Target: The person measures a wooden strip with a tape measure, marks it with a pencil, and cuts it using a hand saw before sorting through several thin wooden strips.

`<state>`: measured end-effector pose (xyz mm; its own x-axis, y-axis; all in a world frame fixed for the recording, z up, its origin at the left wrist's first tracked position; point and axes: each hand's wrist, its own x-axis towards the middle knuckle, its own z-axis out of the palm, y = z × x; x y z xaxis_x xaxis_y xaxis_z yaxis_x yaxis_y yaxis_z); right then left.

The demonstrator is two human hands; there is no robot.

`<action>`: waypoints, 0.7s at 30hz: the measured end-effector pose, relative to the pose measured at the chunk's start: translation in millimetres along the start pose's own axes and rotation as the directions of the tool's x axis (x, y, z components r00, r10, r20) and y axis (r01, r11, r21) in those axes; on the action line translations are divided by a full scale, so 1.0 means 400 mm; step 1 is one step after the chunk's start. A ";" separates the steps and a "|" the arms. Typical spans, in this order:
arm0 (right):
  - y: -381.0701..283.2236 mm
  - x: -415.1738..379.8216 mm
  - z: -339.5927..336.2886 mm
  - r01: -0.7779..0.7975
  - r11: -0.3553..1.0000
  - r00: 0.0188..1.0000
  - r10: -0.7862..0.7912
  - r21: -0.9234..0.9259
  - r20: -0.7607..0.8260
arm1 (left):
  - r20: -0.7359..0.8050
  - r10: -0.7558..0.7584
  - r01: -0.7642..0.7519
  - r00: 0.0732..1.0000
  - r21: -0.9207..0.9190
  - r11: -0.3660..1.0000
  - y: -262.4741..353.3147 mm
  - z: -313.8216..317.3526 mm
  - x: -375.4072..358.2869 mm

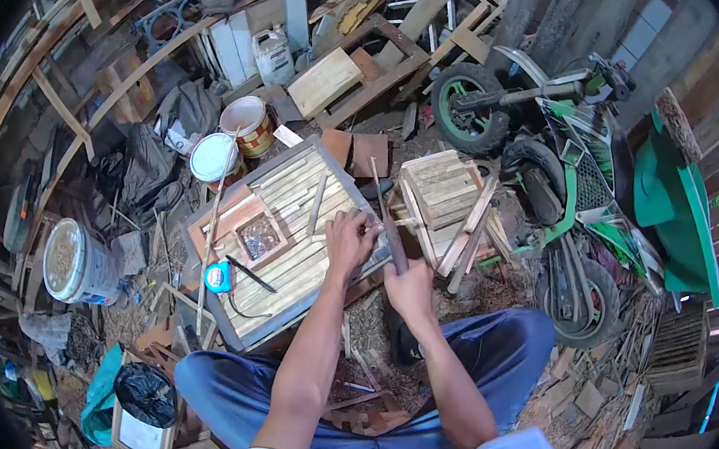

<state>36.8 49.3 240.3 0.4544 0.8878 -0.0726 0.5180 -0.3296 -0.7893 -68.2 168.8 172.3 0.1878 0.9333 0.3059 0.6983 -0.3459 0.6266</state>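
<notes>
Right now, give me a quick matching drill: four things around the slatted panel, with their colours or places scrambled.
Things:
1. tape measure
2. small box of nails
3. mini motorbike
4. black bag

Places or colours:
A. green and white, far right of the work area
B. blue case, at the panel's left edge
C. on the ground near the left knee
D. on the panel, left of the left hand

Pairs: 1-B, 2-D, 3-A, 4-C.
</notes>
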 end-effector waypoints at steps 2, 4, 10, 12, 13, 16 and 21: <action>-0.040 -0.014 -0.017 0.016 1.000 1.000 -0.016 0.004 0.009 | -0.024 0.033 -0.033 0.999 0.012 0.999 -0.013 -0.004 0.003; -0.001 -0.136 -0.094 0.109 0.992 0.993 -0.106 -0.063 0.046 | 0.002 0.015 -0.015 1.000 0.008 1.000 -0.005 -0.010 0.005; 0.007 -0.234 -0.145 -0.046 0.998 0.986 0.053 -0.052 0.155 | 0.014 0.014 -0.014 1.000 -0.003 1.000 -0.009 -0.014 0.007; 0.012 -0.082 -0.026 0.082 0.992 0.996 -0.084 -0.101 -0.013 | 0.014 0.013 -0.012 1.000 -0.012 1.000 -0.007 -0.014 0.006; 0.015 -0.021 0.011 0.086 0.989 0.991 -0.097 -0.118 -0.090 | 0.013 0.008 -0.007 1.000 -0.015 1.000 -0.005 -0.013 0.005; -0.060 -0.025 -0.035 -0.052 0.999 0.996 0.053 -0.005 0.078 | 0.022 0.007 -0.007 1.000 0.037 0.999 -0.007 -0.015 0.016; 0.011 -0.266 -0.185 -0.207 0.978 0.970 0.208 -0.019 0.126 | 0.059 0.070 -0.068 0.996 -0.038 0.997 -0.019 -0.006 -0.013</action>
<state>44.3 -70.2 289.5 0.4571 0.8331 -0.3115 0.4262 -0.5125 -0.7455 -76.0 166.5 167.5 0.2767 0.9108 0.3064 0.6571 -0.4120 0.6313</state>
